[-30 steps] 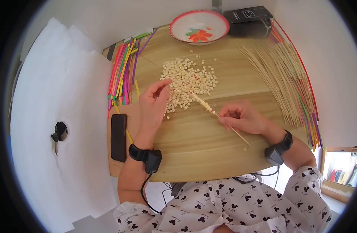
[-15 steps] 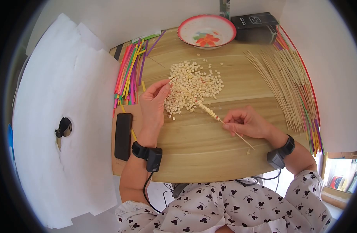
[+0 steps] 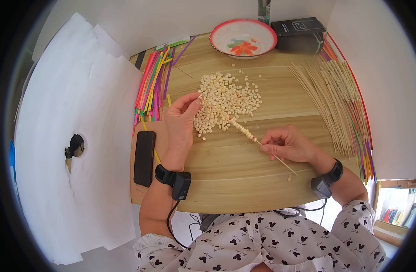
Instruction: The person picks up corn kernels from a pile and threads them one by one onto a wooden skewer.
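Note:
A loose pile of pale kernels (image 3: 226, 97) lies on the wooden table (image 3: 226, 177). My right hand (image 3: 285, 144) pinches a thin wooden skewer (image 3: 286, 166), whose upper part carries a row of threaded kernels (image 3: 242, 130). The skewer's far tip reaches the lower edge of the pile. At the pile's left edge is my left hand (image 3: 183, 115), thumb and forefinger pressed together; whatever they hold is too small to make out.
Colourful strips (image 3: 151, 86) and a black phone (image 3: 144, 158) on cardboard are at the left. A red-rimmed bowl (image 3: 243, 38) and a black box (image 3: 299, 35) stand at the back. Bare skewers (image 3: 321, 102) and kernel-loaded skewers (image 3: 341, 81) lie at the right.
Both hands hold almost the same pose over the table. The whole view has shifted very slightly.

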### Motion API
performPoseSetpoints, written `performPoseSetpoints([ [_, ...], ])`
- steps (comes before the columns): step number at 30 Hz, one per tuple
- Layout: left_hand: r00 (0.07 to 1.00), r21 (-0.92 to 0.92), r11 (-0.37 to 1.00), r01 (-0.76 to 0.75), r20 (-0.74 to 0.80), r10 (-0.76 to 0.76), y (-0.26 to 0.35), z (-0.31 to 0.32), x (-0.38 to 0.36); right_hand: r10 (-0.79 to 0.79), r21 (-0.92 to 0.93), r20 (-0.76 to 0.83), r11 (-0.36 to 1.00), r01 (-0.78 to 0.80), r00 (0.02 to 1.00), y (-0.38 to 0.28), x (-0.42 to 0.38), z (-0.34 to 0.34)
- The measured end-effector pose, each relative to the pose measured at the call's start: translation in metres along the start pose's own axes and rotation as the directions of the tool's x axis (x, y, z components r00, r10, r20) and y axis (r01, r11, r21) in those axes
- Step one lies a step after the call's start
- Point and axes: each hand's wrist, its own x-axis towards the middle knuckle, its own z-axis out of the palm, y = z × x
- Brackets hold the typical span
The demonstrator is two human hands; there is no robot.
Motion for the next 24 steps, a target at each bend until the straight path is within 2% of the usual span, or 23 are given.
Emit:
performPoseSetpoints([
  [6,1.0,-0.016,1.0,-0.003,0.007,0.004,-0.0022,0.0003,0.0002,0.008,-0.005,-0.002,1.0,-0.008,1.0,-0.0001,-0.0005,-0.0003],
  [15,0.998,0.052,0.997,-0.056,-0.012,0.057,-0.0006,0.0033,-0.0022,0.017,-0.014,-0.012,1.0,-0.017,1.0,-0.0011,0.0,-0.0002],
  [20,0.983,0.258,0.951,-0.171,-0.027,0.184,-0.0019,0.0044,-0.0044,0.005,-0.039,-0.028,0.999,-0.006,1.0,0.0014,0.0001,0.0007],
  [24,0.966,0.354,0.907,-0.23,-0.026,0.256,-0.0025,0.0072,-0.007,-0.001,-0.049,-0.023,0.999,0.0,1.0,0.0017,0.0002,0.0006],
])
